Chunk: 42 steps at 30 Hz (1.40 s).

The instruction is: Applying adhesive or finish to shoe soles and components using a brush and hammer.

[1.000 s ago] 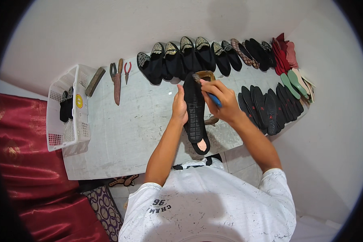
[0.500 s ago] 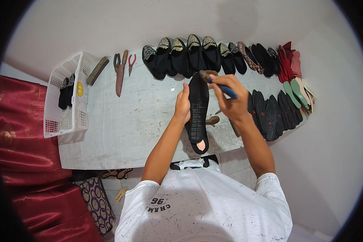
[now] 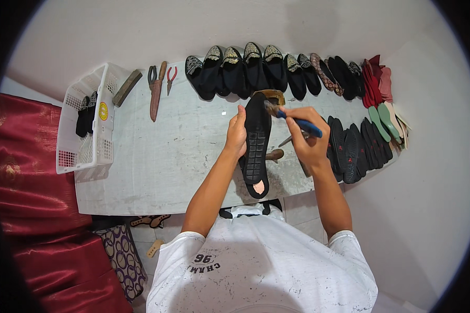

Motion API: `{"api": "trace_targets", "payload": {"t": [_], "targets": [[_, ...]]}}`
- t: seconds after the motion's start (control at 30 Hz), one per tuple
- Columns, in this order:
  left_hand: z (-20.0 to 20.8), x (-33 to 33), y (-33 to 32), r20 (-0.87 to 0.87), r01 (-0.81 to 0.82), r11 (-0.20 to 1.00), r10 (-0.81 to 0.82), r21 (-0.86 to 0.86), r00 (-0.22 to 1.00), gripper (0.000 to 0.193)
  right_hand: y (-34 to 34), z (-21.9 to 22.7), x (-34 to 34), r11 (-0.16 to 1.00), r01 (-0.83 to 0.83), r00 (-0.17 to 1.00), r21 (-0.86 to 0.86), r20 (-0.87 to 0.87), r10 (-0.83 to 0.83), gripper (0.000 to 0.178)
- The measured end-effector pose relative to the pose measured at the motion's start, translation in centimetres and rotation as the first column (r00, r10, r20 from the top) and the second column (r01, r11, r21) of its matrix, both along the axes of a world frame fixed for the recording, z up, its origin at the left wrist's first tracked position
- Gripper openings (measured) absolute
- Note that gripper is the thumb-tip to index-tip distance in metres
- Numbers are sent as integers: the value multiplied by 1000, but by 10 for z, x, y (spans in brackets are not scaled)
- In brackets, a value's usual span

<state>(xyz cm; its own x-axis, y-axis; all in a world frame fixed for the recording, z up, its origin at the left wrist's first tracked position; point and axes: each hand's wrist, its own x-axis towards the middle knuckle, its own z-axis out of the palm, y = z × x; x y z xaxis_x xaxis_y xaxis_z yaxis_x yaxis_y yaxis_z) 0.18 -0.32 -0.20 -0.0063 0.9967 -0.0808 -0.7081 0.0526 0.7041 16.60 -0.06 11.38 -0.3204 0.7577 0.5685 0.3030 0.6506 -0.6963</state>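
Note:
My left hand (image 3: 236,136) grips a black shoe (image 3: 255,156) along its left side, sole facing up and toe pointing away from me. The sole has a grid pattern, and a pale patch shows at the heel end. In my right hand (image 3: 312,143) is a paintbrush (image 3: 309,127) with a blue handle. Its bristles rest against the sole's right side, close to the toe. Just beyond the toe, partly hidden by it, lies a yellow-brown container (image 3: 278,96). A wooden-handled tool (image 3: 275,155) is on the table right of the shoe.
Finished-looking shoes (image 3: 253,70) line the table's (image 3: 151,172) far edge. Black soles (image 3: 355,151) lie in a row at right, near green soles (image 3: 387,121) and red pieces (image 3: 369,83). At left stand a white basket (image 3: 103,141), a dark block (image 3: 127,88), a sheathed tool (image 3: 155,99) and red pliers (image 3: 171,78).
The brush has come from the container beside the toe onto the sole, my right hand shifting right. More of the container shows. My left hand keeps its hold on the shoe.

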Motion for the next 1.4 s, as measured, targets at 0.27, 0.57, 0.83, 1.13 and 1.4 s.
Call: {"api": "trace_targets", "payload": {"t": [0.27,0.57,0.83,1.13,1.4], "targets": [[0,3,0,33,8,998,-10,65,999,69,-29,-35,-3,992,18,999,128,27,-22,16],[-2,-1,3,4,110,986,-111,124,994,70,-26,-18,12,1000,-14,1000,17,-3,14,14],[3,3,1,6,65,993,-66,101,998,69,-47,-42,-2,992,84,994,98,64,-90,15],[-5,-2,4,23,66,998,-67,12,997,68,-23,-15,0,996,6,999,91,-52,-1,18],[5,1,2,17,47,994,-49,103,999,66,-42,-22,2,976,-214,952,-29,218,215,21]]}}
